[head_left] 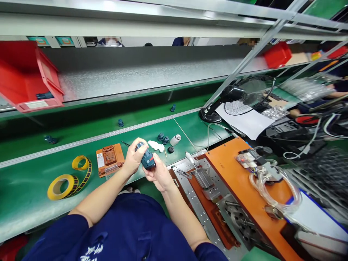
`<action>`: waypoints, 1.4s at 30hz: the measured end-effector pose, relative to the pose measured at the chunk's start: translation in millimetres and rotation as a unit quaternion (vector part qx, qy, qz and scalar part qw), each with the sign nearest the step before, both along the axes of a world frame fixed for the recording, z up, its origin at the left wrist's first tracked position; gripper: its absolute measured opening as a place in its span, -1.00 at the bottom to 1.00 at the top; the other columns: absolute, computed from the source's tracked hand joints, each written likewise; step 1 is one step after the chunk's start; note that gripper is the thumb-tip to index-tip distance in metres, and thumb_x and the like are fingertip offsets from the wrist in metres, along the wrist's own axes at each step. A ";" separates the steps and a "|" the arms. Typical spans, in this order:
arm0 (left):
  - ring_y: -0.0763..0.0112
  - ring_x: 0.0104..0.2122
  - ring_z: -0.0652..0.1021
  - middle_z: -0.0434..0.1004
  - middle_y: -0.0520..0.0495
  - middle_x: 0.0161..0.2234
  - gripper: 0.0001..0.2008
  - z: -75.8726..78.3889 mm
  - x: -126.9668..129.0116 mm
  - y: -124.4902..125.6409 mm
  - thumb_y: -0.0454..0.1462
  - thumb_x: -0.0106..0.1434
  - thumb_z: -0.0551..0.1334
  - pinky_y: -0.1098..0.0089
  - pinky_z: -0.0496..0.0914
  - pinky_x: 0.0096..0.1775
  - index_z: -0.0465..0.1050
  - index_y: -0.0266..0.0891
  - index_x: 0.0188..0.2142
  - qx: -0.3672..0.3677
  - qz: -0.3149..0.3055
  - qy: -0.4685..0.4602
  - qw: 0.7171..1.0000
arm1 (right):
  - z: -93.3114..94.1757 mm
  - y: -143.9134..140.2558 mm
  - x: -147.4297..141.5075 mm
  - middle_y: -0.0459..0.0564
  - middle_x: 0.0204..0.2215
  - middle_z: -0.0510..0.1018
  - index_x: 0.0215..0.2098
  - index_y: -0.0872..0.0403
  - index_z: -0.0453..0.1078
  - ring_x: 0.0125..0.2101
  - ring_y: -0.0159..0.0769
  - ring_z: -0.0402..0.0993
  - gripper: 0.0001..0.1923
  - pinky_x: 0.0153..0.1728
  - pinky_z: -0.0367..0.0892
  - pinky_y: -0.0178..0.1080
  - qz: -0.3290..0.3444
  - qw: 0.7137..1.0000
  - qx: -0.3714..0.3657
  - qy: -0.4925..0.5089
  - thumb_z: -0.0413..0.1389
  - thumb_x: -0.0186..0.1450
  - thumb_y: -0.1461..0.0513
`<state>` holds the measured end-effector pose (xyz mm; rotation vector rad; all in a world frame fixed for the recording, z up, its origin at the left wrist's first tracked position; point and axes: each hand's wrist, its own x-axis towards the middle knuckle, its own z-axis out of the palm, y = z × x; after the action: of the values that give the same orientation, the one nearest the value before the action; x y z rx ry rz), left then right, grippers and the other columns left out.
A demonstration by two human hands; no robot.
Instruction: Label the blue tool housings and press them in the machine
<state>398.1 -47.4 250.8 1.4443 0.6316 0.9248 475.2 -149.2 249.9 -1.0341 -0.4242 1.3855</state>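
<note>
— Yellow tape roll (61, 185) lies far left on the green bench, orange fixture (110, 158) beside it; which step?

— Inspection, I judge; left hand (133, 156) and right hand (158, 174) both clamp the blue part (147, 158) near centre; next calls for seating it steadily.

1. Illumination: bright, even overhead light; shadows beneath the hands (146, 165) are faint.
2. Glare: pale sheen on the shelf (141, 78) beyond the hands.
3. Distortion: wide-angle bending; right-edge blur.
</note>
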 end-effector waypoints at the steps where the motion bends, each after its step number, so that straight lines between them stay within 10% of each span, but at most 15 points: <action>1: 0.46 -0.43 0.35 0.34 0.09 -0.45 -0.74 4.1 -1.0 0.4 -0.05 0.26 0.22 0.44 0.28 -0.33 0.38 -0.19 -0.41 0.016 0.001 0.029 0.999 | 1.2 -1.5 -1.2 -0.19 -0.62 0.32 -0.30 0.01 0.22 -0.68 -0.53 -0.03 -0.52 -0.69 -0.22 -0.44 -0.011 0.999 0.001 -0.051 0.02 0.29 -0.22; 12: 0.46 -0.41 0.35 0.32 0.11 -0.45 -0.77 16.7 -24.7 18.5 -0.10 0.29 0.19 0.42 0.23 -0.33 0.33 -0.18 -0.41 0.088 -0.016 0.143 0.986 | -0.3 5.2 -22.2 -0.01 -0.28 0.54 -0.04 0.00 0.29 -0.29 -0.21 0.47 -0.67 -0.25 0.35 -0.16 -0.042 0.889 -0.011 -0.456 -0.09 0.44 -0.02; 21: 0.39 -0.25 0.45 0.46 0.01 -0.27 -0.73 2.0 -33.2 38.5 -0.04 0.30 0.22 0.43 0.35 -0.21 0.46 -0.19 -0.22 -0.030 -0.130 0.022 0.991 | -7.8 4.4 -42.3 0.04 -0.06 0.51 0.22 0.00 0.18 -0.33 -0.35 0.52 -0.43 -0.24 0.50 -0.21 -0.105 0.925 0.022 -0.365 0.18 0.31 0.08; 30: 0.22 -0.03 0.60 0.58 -0.20 0.01 -0.28 -20.4 -40.1 19.6 -0.20 0.11 0.46 0.25 0.46 0.05 0.24 -0.17 0.21 -0.287 -0.310 -0.074 0.904 | -5.7 -9.7 -43.4 0.07 -0.07 0.47 0.15 0.03 0.30 -0.27 -0.27 0.49 -0.46 -0.27 0.52 -0.20 -0.240 0.789 -0.041 -0.564 0.23 0.21 0.25; 38: 0.32 -0.14 0.62 0.62 -0.12 -0.12 -0.25 -17.2 -16.2 -21.3 -0.32 0.02 0.50 0.35 0.52 -0.05 0.29 -0.20 0.18 -0.309 -0.362 -0.068 0.877 | -13.5 -57.6 -46.0 0.13 -0.14 0.45 0.23 0.07 0.23 -0.15 -0.10 0.46 -0.46 -0.14 0.48 -0.04 -0.268 0.629 -0.106 -0.722 0.12 0.29 0.27; 42: 0.38 -0.13 0.61 0.62 -0.09 -0.09 -0.23 -17.4 3.1 -52.5 -0.32 0.02 0.50 0.41 0.49 -0.03 0.28 -0.17 0.20 -0.297 -0.372 -0.052 0.878 | -22.4 -87.0 -33.7 0.16 -0.12 0.47 0.23 0.09 0.22 -0.12 -0.09 0.46 -0.48 -0.11 0.47 -0.05 -0.304 0.600 -0.109 -0.732 0.12 0.31 0.26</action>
<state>401.2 -99.9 233.5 0.9328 0.1966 0.1569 441.5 -236.2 227.5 -2.1443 -0.9440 -0.3543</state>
